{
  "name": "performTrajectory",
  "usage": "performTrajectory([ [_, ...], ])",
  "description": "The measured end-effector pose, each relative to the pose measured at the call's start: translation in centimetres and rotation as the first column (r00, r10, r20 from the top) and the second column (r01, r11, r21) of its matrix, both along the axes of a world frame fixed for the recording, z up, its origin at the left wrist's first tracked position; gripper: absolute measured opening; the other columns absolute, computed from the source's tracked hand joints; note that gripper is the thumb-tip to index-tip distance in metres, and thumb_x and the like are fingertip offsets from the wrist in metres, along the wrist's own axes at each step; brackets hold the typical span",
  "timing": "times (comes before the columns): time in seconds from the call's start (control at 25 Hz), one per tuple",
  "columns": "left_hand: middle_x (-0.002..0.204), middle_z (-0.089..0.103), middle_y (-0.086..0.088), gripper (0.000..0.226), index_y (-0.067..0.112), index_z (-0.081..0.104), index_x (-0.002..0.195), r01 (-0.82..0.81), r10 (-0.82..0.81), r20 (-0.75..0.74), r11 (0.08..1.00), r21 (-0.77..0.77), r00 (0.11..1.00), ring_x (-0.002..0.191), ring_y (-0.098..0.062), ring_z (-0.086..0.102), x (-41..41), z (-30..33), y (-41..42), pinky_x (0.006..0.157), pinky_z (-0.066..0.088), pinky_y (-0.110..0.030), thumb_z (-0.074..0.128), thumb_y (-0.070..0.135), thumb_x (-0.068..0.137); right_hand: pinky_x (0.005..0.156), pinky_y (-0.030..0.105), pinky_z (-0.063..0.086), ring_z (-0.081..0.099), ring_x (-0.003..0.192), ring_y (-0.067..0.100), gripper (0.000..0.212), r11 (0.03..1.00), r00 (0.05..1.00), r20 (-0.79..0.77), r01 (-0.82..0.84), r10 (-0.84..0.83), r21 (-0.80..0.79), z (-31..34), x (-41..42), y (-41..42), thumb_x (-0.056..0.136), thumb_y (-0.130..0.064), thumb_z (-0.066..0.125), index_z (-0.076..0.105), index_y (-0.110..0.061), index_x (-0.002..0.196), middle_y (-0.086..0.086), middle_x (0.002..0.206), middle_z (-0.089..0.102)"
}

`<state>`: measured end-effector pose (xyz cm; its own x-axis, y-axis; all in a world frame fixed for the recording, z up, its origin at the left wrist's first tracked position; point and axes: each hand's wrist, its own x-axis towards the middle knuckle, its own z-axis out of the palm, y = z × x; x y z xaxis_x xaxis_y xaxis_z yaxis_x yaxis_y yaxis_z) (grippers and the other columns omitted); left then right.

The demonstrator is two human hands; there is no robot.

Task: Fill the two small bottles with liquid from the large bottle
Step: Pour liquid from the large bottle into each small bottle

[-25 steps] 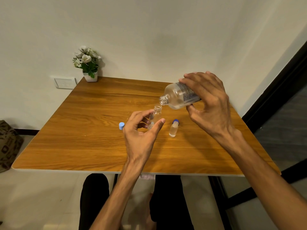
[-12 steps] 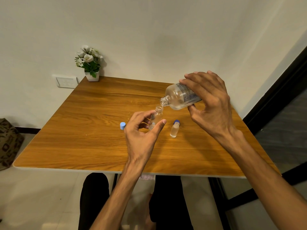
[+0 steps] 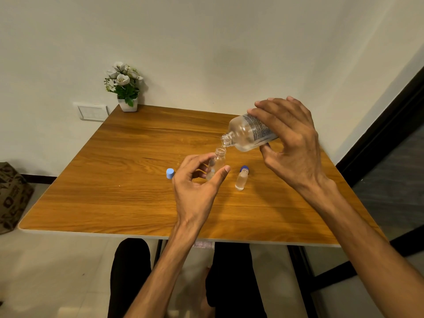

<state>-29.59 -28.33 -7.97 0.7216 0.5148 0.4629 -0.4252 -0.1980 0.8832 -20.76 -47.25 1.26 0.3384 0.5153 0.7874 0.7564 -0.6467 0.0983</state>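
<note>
- The large bottle [image 3: 249,134] sits tilted in my right hand [image 3: 291,143] at right of centre in the frame, fingers curled over its labelled side, open neck pointing down-left.
- Its mouth hangs just above the open small bottle [image 3: 216,165], which my left hand [image 3: 197,187] holds upright at centre frame between thumb and fingers.
- A second small bottle [image 3: 242,179] stands on the desk [image 3: 114,180] just right of it, a dark blue cap at its top.
- A light blue cap [image 3: 169,173] rests on the desk left of my left hand.
- A potted plant [image 3: 125,88] occupies the desk's upper left corner.
</note>
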Motion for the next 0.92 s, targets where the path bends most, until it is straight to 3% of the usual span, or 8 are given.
performTrajectory([
  [0.2, 0.103, 0.074, -0.002, 0.035, 0.014, 0.079, 0.107, 0.011, -0.011, -0.007, 1.000, -0.008, 1.000, 0.089, -0.022, 0.070, -0.03, -0.02, 0.02, 0.072, 0.059, -0.034, 0.093, 0.014, 0.075, 0.123, 0.053, 0.035, 0.056, 0.140, 0.032, 0.057, 1.000, 1.000, 0.007, 0.006, -0.006, -0.009, 0.09, 0.04, -0.04, 0.085, -0.011, 0.071, 0.064, -0.008, 0.142, 0.011, 0.146, 0.064],
  [0.48, 0.102, 0.074, 0.000, 0.035, 0.017, 0.079, 0.107, 0.008, -0.008, -0.003, 1.000, -0.011, 1.000, 0.089, -0.020, 0.070, 0.02, -0.19, -0.03, 0.071, 0.055, -0.024, 0.093, 0.015, 0.075, 0.123, 0.052, 0.035, 0.055, 0.140, 0.033, 0.056, 1.000, 1.000, 0.019, 0.009, -0.008, -0.021, 0.25, 0.07, -0.02, 0.086, -0.012, 0.070, 0.064, -0.008, 0.141, 0.012, 0.146, 0.064],
  [0.92, 0.102, 0.074, 0.000, 0.036, 0.018, 0.078, 0.106, 0.004, -0.004, 0.004, 1.000, -0.024, 1.000, 0.089, -0.020, 0.070, -0.05, -0.21, -0.03, 0.071, 0.054, -0.022, 0.093, 0.014, 0.074, 0.123, 0.052, 0.034, 0.057, 0.139, 0.034, 0.054, 1.000, 0.999, 0.044, -0.001, 0.002, -0.030, 0.49, 0.09, 0.03, 0.086, -0.009, 0.071, 0.066, -0.007, 0.140, 0.013, 0.145, 0.065],
])
